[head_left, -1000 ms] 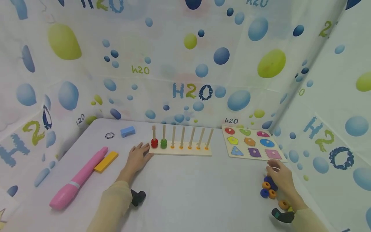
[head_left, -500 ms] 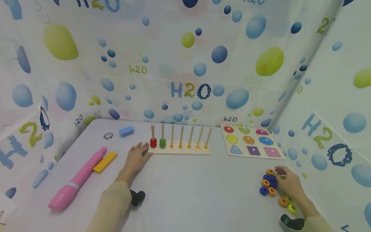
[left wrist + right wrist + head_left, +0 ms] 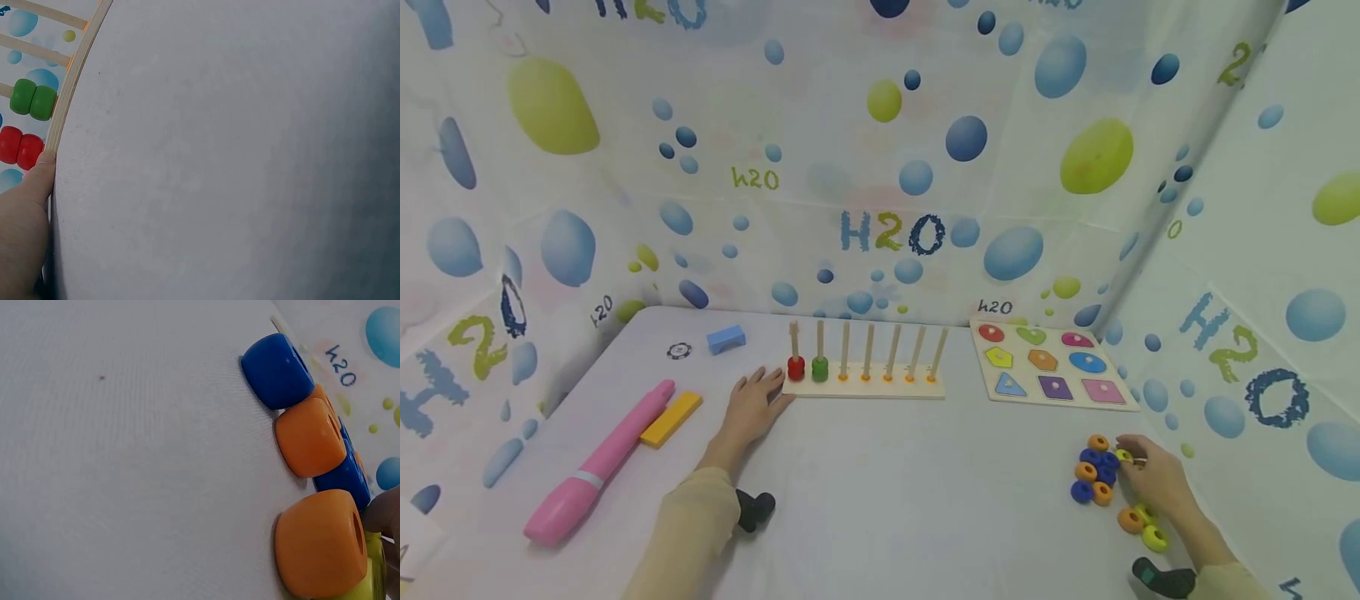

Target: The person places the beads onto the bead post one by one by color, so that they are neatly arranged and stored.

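Observation:
My left hand (image 3: pixel 752 407) rests at the left end of a wooden peg stand (image 3: pixel 868 390), thumb touching its front edge; the fingers lie relaxed on the table. Red beads (image 3: pixel 796 368) fill the bottom of the stand's first peg and green beads (image 3: pixel 820 369) the second; the other pegs are bare. At the right, my right hand (image 3: pixel 1157 477) pinches a yellow bead (image 3: pixel 1123 456) between thumb and index finger. Beside it lie blue beads (image 3: pixel 1082 492) and orange beads (image 3: pixel 1086 472). In the right wrist view, an orange bead (image 3: pixel 319 544) stands close, fingers partly visible at the edge.
A shape puzzle board (image 3: pixel 1026 392) lies at the back right. Left of my left arm are a pink bat-shaped stick (image 3: pixel 617 450), a yellow block (image 3: pixel 672 420) and a blue block (image 3: pixel 726 339). More yellow beads (image 3: pixel 1154 538) lie by my right wrist. A patterned curtain (image 3: pixel 820 100) encloses the table.
My right hand has moved right and toward me from above the bead cluster, and its fingers have come together on a yellow bead. My left hand has stayed at the stand.

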Tool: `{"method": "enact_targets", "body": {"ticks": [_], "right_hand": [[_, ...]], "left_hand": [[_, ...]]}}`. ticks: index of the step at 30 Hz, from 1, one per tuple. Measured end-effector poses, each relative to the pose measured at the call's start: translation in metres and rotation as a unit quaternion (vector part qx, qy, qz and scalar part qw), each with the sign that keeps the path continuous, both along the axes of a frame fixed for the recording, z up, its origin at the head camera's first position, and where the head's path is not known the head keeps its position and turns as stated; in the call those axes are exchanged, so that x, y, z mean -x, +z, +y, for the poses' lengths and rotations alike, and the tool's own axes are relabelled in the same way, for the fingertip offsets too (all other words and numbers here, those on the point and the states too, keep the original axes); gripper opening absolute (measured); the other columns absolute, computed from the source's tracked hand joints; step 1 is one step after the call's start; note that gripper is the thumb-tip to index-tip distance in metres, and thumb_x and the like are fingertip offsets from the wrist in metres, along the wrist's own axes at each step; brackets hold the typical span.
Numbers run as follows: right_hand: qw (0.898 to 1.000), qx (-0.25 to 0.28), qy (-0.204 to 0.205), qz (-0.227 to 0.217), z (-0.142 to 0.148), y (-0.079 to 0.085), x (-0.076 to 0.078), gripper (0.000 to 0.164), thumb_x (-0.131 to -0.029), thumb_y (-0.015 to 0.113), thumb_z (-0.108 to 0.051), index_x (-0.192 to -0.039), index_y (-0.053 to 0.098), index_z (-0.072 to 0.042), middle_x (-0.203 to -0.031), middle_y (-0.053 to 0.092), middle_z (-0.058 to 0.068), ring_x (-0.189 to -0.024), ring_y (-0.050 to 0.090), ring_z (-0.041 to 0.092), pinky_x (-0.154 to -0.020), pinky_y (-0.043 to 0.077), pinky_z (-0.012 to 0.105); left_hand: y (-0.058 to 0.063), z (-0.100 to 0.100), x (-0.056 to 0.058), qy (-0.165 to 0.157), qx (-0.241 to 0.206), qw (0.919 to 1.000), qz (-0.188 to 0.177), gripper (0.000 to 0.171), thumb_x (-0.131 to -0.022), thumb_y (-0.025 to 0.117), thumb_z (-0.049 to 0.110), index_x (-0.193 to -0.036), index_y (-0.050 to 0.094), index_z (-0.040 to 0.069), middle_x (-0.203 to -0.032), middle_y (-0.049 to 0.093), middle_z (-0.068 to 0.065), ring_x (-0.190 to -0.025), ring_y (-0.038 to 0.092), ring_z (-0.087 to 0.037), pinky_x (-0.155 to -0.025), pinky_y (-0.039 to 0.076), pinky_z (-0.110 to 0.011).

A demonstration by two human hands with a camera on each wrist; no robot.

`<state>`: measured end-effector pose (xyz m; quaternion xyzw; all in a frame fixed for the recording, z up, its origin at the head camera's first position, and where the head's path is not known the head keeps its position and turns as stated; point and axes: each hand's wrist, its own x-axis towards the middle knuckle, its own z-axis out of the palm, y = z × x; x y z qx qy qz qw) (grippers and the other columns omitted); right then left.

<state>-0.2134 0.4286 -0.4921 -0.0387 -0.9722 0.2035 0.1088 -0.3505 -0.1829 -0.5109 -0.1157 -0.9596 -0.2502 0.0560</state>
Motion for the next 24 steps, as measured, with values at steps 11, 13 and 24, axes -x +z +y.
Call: {"method": "enact_targets", "body": {"ticks": [11, 13, 24], "right_hand": [[0.996, 0.023, 0.019, 0.080, -0.018, 0.020, 0.027, 0.031, -0.091, 0.056, -0.003, -0.120, 0.051, 0.006, -0.110, 0.060, 0.028, -0.099, 0.058, 0.042, -0.082, 0.050, 0.052], [0.995, 0.036, 0.028, 0.090, -0.029, 0.025, 0.037, 0.032, -0.090, 0.058, -0.003, -0.120, 0.052, 0.005, -0.110, 0.060, 0.027, -0.099, 0.059, 0.041, -0.083, 0.050, 0.050], [0.961, 0.096, 0.153, 0.209, -0.121, 0.053, 0.095, 0.036, -0.080, 0.067, 0.008, -0.115, 0.057, 0.007, -0.105, 0.065, 0.018, -0.095, 0.064, 0.032, -0.078, 0.054, 0.035]], "left_hand": [[-0.001, -0.002, -0.002, -0.002, -0.010, 0.9999, 0.010, 0.055, -0.093, 0.060, 0.031, -0.136, 0.047, -0.002, -0.142, 0.043, -0.017, -0.136, 0.024, -0.043, -0.110, 0.011, -0.059], [-0.001, -0.002, -0.002, -0.002, -0.012, 0.9999, 0.007, 0.056, -0.093, 0.059, 0.031, -0.136, 0.046, -0.002, -0.142, 0.043, -0.017, -0.136, 0.024, -0.043, -0.110, 0.011, -0.059], [0.000, 0.000, -0.002, -0.001, -0.010, 0.9999, 0.003, 0.056, -0.093, 0.059, 0.031, -0.137, 0.046, -0.001, -0.143, 0.042, -0.017, -0.136, 0.023, -0.042, -0.110, 0.010, -0.059]]}}
